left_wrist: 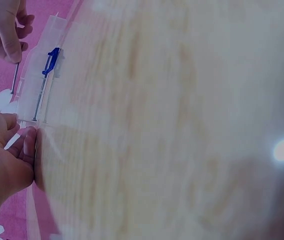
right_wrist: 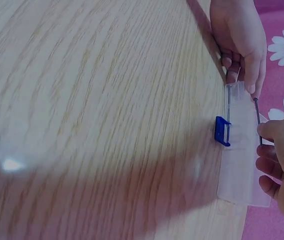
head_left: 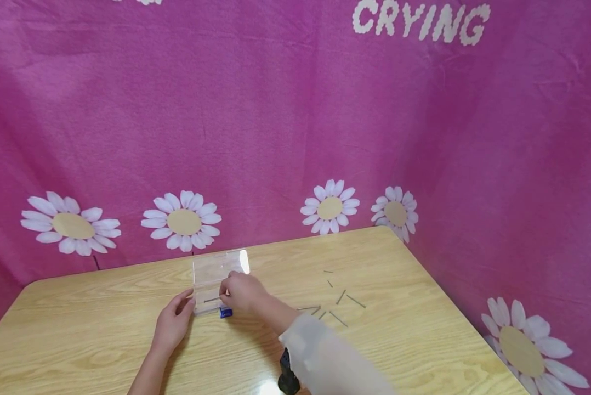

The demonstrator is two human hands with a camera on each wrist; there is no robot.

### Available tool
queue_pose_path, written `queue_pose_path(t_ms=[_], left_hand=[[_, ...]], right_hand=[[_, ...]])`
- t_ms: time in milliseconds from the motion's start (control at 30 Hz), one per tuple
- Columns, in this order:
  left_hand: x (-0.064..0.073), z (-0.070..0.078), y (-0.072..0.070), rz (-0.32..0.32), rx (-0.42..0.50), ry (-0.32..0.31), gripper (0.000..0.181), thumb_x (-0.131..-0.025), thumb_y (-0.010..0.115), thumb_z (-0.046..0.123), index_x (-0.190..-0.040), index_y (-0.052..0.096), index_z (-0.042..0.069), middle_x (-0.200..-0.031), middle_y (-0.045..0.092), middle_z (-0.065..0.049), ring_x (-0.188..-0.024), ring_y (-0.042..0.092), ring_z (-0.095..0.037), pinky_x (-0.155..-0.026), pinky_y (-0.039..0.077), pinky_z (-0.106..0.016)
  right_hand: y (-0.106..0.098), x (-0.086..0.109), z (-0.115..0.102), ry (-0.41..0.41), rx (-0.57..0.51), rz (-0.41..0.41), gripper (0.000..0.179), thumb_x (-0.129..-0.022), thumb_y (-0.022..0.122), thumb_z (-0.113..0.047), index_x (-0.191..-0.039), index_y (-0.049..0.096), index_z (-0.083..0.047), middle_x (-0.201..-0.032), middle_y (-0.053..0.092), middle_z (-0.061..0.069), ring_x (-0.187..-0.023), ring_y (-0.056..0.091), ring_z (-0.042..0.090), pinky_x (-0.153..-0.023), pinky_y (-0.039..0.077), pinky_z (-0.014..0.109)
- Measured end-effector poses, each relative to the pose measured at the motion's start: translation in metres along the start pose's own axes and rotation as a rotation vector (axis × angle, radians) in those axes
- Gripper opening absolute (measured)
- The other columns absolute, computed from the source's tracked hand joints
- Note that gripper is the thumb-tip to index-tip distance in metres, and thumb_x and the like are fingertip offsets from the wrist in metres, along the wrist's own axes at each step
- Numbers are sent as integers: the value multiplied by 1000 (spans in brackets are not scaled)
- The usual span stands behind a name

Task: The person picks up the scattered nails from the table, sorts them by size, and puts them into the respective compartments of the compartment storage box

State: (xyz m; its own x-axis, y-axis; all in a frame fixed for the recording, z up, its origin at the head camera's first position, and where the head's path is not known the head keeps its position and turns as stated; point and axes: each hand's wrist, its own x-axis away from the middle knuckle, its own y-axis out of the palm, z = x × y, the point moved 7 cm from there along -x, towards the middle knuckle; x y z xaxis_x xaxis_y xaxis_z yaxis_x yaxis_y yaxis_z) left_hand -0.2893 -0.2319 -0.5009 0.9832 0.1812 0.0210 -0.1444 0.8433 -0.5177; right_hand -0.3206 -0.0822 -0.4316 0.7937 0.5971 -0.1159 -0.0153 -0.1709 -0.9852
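Observation:
A clear plastic box (head_left: 202, 291) stands near the table's back edge, its lid raised and a blue latch (head_left: 226, 312) at its front. My left hand (head_left: 173, 323) holds the box's left end between thumb and fingers. Over the box, my right hand (head_left: 243, 291) pinches a thin metal nail (right_wrist: 259, 114) by one end, and the nail's other end points toward the left hand. Another nail (left_wrist: 38, 102) lies along the inside of the box's front wall, as the left wrist view shows.
Several loose nails (head_left: 356, 301) of different lengths lie scattered on the wooden table (head_left: 103, 318), right of the box. A pink cloth (head_left: 256, 126) printed with daisies hangs behind and beside the table. Near the right sleeve is a black object (head_left: 289, 376).

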Motion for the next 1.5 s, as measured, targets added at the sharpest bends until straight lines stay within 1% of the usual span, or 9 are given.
queue_pose_path(t_ms=[267, 400, 633, 833, 1100, 1267, 1400, 1500], left_hand=[[0, -1, 1, -6, 10, -1, 42, -99, 43, 22, -136, 45, 4, -128, 53, -25, -116, 48, -32, -99, 36, -46], [0, 1, 0, 2, -3, 14, 42, -99, 43, 23, -136, 45, 3, -128, 54, -25, -114, 50, -32, -97, 37, -45], [1, 2, -2, 9, -18, 17, 41, -99, 44, 23, -135, 46, 4, -127, 55, -24, -113, 51, -31, -94, 38, -41], [1, 3, -2, 5, -12, 13, 42, -99, 44, 24, -136, 46, 4, -127, 55, -24, -113, 51, -31, -95, 38, -42], [2, 2, 0, -6, -5, 7, 43, -100, 43, 26, -137, 44, 3, -129, 52, -26, -117, 49, -34, -99, 36, -47], [2, 2, -1, 7, -12, 10, 41, -99, 43, 24, -136, 46, 4, -128, 54, -24, -114, 50, -31, -96, 38, -43], [3, 3, -1, 7, -5, 8, 41, -99, 43, 23, -136, 46, 4, -128, 54, -24, -115, 50, -30, -97, 37, -42], [2, 3, 0, -3, 7, -1, 43, -100, 43, 26, -137, 44, 4, -129, 52, -25, -116, 49, -32, -98, 36, -45]], right_hand=[[2, -2, -8, 24, 21, 35, 11, -85, 62, -25, -87, 73, -24, -79, 59, -7, -72, 57, 8, -60, 43, 20], [3, -3, -12, 48, 5, 24, 11, -85, 63, -26, -87, 73, -23, -79, 59, -7, -75, 58, 9, -60, 43, 21], [8, -5, -17, 65, -6, 28, 10, -86, 62, -26, -87, 72, -23, -79, 59, -7, -75, 57, 8, -61, 43, 21], [13, -8, -16, 86, 14, 21, 10, -86, 62, -26, -87, 72, -23, -79, 58, -6, -73, 56, 9, -59, 41, 21], [14, -6, -17, 80, 31, 36, 9, -86, 62, -25, -86, 72, -23, -79, 58, -6, -72, 56, 9, -59, 41, 21], [14, -5, -17, 80, 42, 42, 11, -87, 62, -27, -88, 72, -24, -81, 58, -6, -72, 55, 9, -59, 41, 21], [14, -3, -16, 76, 22, 56, 12, -88, 61, -27, -92, 72, -25, -83, 58, -6, -74, 56, 9, -60, 41, 20], [14, -3, -11, 86, 8, 73, 13, -88, 60, -27, -93, 72, -25, -85, 58, -5, -76, 57, 9, -61, 43, 21]])
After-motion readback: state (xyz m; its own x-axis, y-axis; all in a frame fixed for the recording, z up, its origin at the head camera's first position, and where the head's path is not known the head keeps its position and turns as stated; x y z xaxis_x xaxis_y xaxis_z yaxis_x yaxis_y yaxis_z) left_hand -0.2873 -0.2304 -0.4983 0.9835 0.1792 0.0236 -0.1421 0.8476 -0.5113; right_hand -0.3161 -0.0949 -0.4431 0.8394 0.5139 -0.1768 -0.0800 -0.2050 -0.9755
